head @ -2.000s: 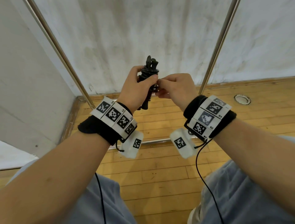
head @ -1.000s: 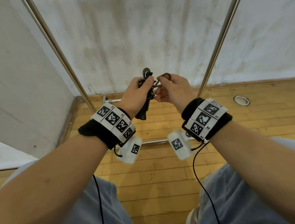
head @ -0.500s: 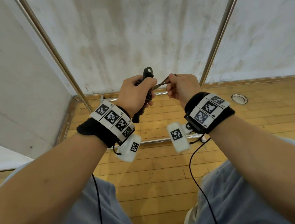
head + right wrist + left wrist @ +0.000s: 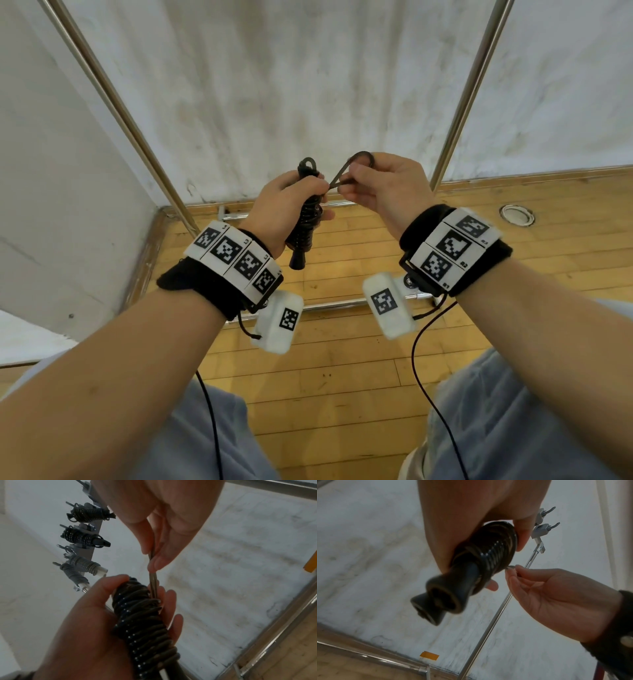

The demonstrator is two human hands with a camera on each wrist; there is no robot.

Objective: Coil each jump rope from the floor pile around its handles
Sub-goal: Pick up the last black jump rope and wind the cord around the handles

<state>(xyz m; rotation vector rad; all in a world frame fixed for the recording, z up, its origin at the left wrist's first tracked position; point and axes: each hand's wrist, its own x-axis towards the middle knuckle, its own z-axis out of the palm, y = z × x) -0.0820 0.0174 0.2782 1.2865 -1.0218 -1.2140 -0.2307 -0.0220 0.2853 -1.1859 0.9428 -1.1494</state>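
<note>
A black jump rope [image 4: 308,219] is wound in tight turns round its two handles, seen close in the right wrist view as a coiled bundle [image 4: 145,626]. My left hand [image 4: 291,202] grips this bundle upright at chest height; the handle ends [image 4: 436,601] stick out below my palm. A short doubled loop of rope [image 4: 352,168] comes out of the coil near the top. My right hand [image 4: 373,185] pinches that loop between thumb and fingers [image 4: 154,561] and holds it taut, up and to the right of the bundle.
Metal rack poles [image 4: 469,89] stand against the white wall ahead. Several coiled ropes [image 4: 85,536] hang on hooks of a rack. A wooden floor [image 4: 342,377] lies below, with a round floor fitting [image 4: 517,215] at the right. My knees are at the bottom edge.
My right hand has drawn the rope loop out of the coil, up and to the right. The left hand has kept its grip and lowered the bundle slightly.
</note>
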